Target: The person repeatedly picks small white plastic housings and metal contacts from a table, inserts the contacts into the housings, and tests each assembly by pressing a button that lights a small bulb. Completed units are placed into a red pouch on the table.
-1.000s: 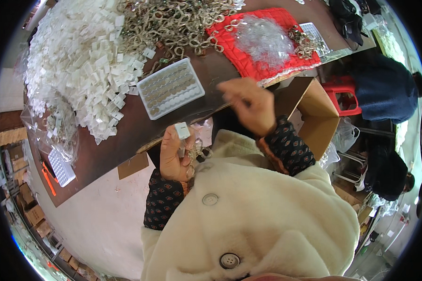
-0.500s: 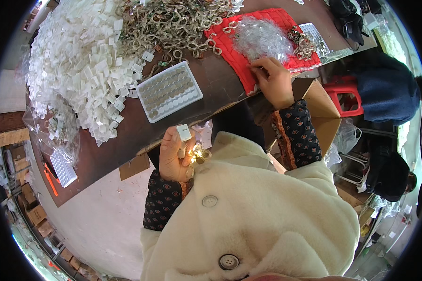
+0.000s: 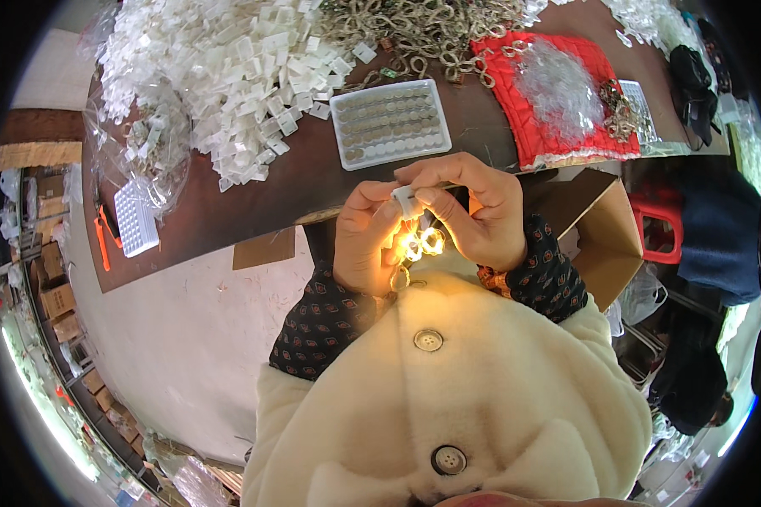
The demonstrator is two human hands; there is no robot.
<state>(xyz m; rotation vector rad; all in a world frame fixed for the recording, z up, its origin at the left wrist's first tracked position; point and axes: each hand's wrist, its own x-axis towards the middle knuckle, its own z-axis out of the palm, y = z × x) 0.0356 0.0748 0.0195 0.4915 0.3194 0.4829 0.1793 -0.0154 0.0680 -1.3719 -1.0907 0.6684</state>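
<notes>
My left hand and my right hand meet in front of my chest, beyond the near edge of the table. Between their fingertips is a small white battery box, gripped from both sides. Just below it glows a coiled string of fairy lights, shining warm yellow on my palms and coat. Part of the coil hangs by my left palm. Whether my right fingers also pinch something small is hidden. Nearest to the hands on the table stands a white tray with rows of coin cells.
A large heap of white battery boxes covers the table's left. Coiled light strings lie behind the tray. Clear plastic pieces rest on a red cloth. Orange-handled pliers lie far left; an open carton stands right.
My right hand has left the red cloth and come to the battery box in my left hand. The lights glow more brightly in view. The whole view has shifted.
</notes>
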